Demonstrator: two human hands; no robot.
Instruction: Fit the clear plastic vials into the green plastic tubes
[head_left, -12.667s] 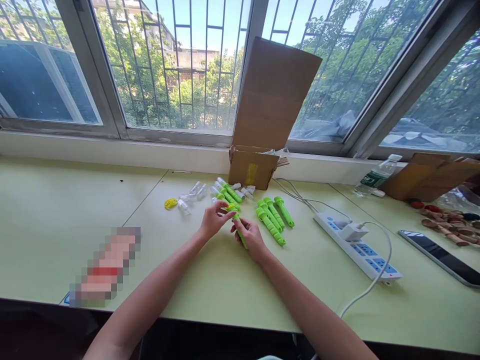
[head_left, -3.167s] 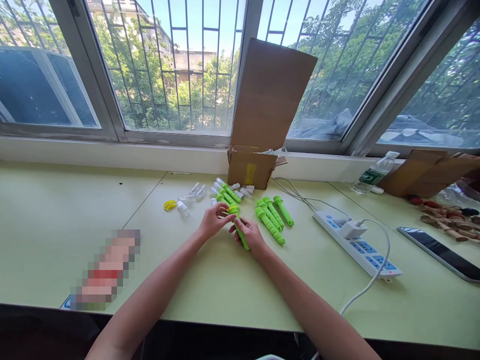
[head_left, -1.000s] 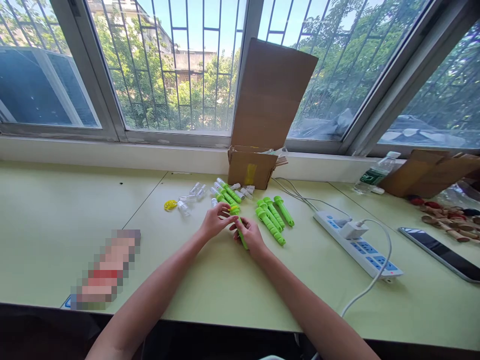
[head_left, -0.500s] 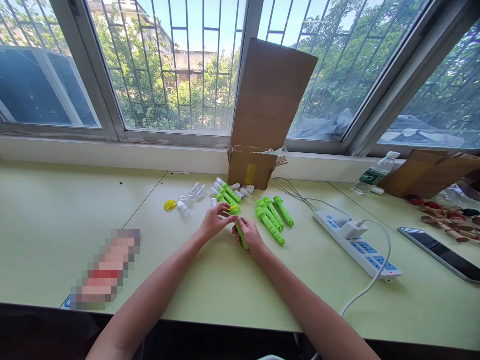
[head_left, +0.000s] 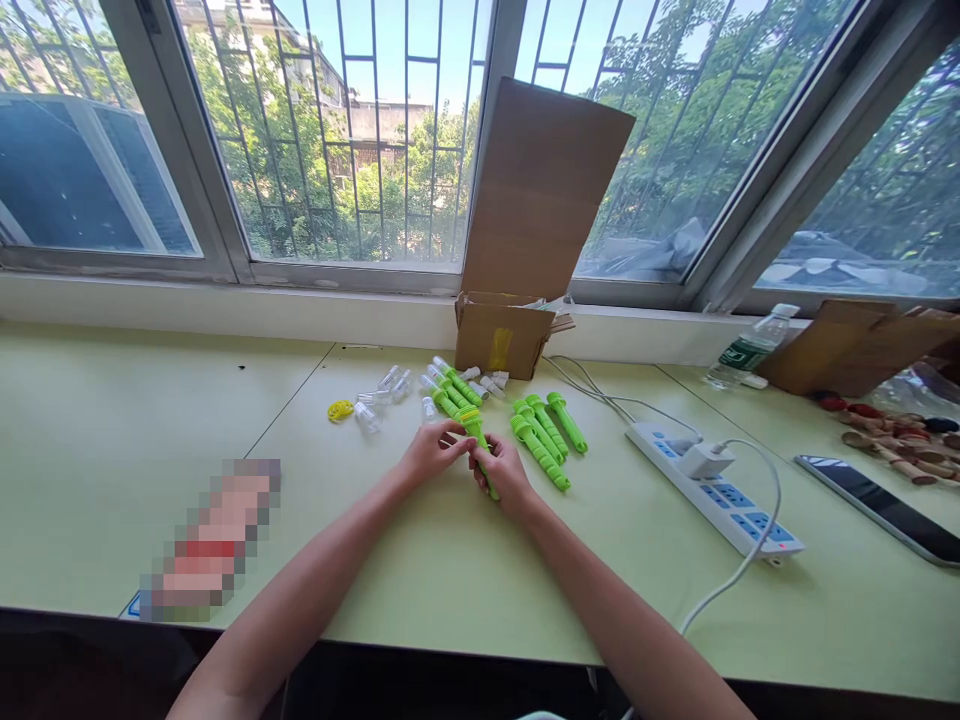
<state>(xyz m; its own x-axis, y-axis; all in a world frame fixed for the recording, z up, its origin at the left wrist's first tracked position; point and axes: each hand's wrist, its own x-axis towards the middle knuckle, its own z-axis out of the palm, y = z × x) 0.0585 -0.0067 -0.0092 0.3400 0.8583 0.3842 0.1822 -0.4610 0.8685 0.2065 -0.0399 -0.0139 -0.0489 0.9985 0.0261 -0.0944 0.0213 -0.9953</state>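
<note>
A green plastic tube [head_left: 472,424] with a wide head and a yellow ring around its top is held slanted over the table. My right hand [head_left: 504,474] is closed around its lower shaft. From the other side, my left hand [head_left: 433,450] has its thumb and fingers on the tube just below the head. Behind it lie several green tubes with clear caps [head_left: 448,385] on their ends. To the right are several uncapped green tubes [head_left: 541,430]. Loose clear plastic caps [head_left: 367,417] and a small pile of yellow rings [head_left: 340,410] are to the left.
An open cardboard box [head_left: 501,335] stands by the window. On the right are a white power strip [head_left: 720,490] with cables, a phone [head_left: 877,505], a water bottle [head_left: 754,345] and wooden pieces [head_left: 892,440]. A blurred flat item [head_left: 214,540] lies front left.
The fingers of my left hand have come down off the tube's head to just below it, uncovering the yellow ring. My right hand has barely shifted.
</note>
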